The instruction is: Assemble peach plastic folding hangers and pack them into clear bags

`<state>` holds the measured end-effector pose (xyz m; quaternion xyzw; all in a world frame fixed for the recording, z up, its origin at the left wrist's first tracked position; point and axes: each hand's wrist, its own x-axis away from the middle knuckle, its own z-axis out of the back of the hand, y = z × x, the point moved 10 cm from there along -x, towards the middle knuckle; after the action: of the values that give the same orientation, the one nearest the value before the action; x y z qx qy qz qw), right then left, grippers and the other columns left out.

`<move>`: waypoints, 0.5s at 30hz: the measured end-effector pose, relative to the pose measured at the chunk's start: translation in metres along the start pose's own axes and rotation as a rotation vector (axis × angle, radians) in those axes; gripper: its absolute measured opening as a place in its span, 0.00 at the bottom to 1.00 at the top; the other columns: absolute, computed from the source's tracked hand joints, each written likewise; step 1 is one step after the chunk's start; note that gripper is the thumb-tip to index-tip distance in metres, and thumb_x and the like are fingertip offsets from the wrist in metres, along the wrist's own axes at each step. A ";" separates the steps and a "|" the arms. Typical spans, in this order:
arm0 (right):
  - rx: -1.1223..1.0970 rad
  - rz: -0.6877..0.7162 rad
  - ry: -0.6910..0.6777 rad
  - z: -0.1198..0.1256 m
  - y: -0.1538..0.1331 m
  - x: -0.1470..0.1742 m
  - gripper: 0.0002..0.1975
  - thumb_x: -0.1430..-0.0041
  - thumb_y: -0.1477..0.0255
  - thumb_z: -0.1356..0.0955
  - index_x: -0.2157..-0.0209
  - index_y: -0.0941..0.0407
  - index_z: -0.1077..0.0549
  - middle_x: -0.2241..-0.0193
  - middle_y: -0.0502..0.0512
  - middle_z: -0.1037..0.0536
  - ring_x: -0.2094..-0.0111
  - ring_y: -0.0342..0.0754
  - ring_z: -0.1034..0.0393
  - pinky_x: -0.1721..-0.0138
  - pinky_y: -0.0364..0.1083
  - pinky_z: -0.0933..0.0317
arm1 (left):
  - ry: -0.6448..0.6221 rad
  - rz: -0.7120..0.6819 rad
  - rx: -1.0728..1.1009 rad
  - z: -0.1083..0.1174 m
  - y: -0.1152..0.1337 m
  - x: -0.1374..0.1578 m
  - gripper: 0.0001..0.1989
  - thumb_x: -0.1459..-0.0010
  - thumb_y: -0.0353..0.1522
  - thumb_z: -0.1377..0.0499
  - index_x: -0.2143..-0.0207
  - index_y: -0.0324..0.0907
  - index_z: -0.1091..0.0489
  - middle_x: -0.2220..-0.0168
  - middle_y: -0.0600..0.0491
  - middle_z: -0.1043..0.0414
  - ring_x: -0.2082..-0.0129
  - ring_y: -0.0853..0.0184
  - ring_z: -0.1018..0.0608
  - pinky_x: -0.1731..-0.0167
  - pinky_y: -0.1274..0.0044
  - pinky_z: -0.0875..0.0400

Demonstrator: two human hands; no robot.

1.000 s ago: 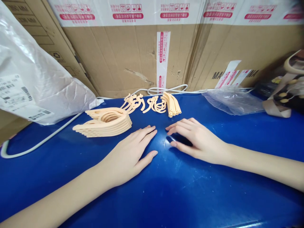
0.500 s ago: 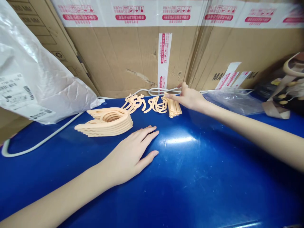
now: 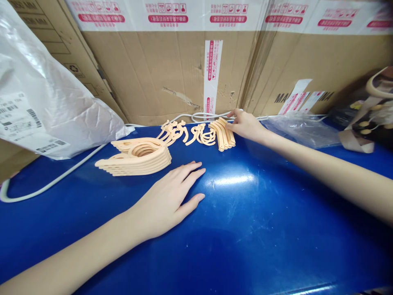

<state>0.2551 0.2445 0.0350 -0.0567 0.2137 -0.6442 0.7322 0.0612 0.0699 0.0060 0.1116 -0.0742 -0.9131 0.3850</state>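
My left hand lies on the blue tabletop with fingers spread, palm down and nothing in it. Just beyond its knuckles sits a stack of beige plastic hanger parts, shaped like pointed loops. At the back, my right hand reaches to a bundle of curved beige hanger arms. Thumb and index finger close around the right edge of this bundle; the other fingers are partly hidden. To its left lie several beige hanger hooks, and a second group of hooks farther left.
Large cardboard boxes wall off the back. A white plastic mailing bag leans at the left, with a pale cable curving along the table. Clear plastic film and a dark bag with a beige strap are at the right.
My right hand's fingers have shifted right, from over the bundle's top to its right edge, uncovering its upper ends. My left hand has stayed in place.
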 end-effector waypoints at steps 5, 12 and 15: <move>-0.045 -0.012 -0.066 -0.008 0.008 0.001 0.25 0.43 0.57 0.33 0.51 0.59 0.31 0.68 0.58 0.23 0.67 0.54 0.28 0.63 0.51 0.36 | -0.018 0.006 0.002 -0.001 0.000 -0.001 0.25 0.32 0.43 0.53 0.37 0.42 0.42 0.34 0.46 0.44 0.36 0.55 0.38 0.39 0.59 0.38; -0.022 -0.011 -0.114 -0.011 0.012 -0.001 0.21 0.43 0.61 0.34 0.52 0.58 0.30 0.67 0.57 0.22 0.67 0.51 0.28 0.64 0.49 0.36 | -0.004 0.006 0.013 -0.001 0.000 0.000 0.25 0.33 0.43 0.52 0.38 0.44 0.42 0.35 0.47 0.43 0.36 0.55 0.37 0.39 0.60 0.38; 0.051 -0.004 -0.101 -0.006 0.013 -0.001 0.20 0.42 0.63 0.35 0.51 0.58 0.30 0.66 0.59 0.22 0.65 0.54 0.27 0.62 0.51 0.36 | -0.030 0.009 -0.002 -0.001 0.000 -0.001 0.26 0.32 0.44 0.53 0.37 0.43 0.42 0.34 0.46 0.44 0.36 0.55 0.38 0.39 0.59 0.39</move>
<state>0.2642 0.2486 0.0248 -0.0707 0.1598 -0.6471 0.7421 0.0621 0.0702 0.0047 0.0969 -0.0796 -0.9130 0.3882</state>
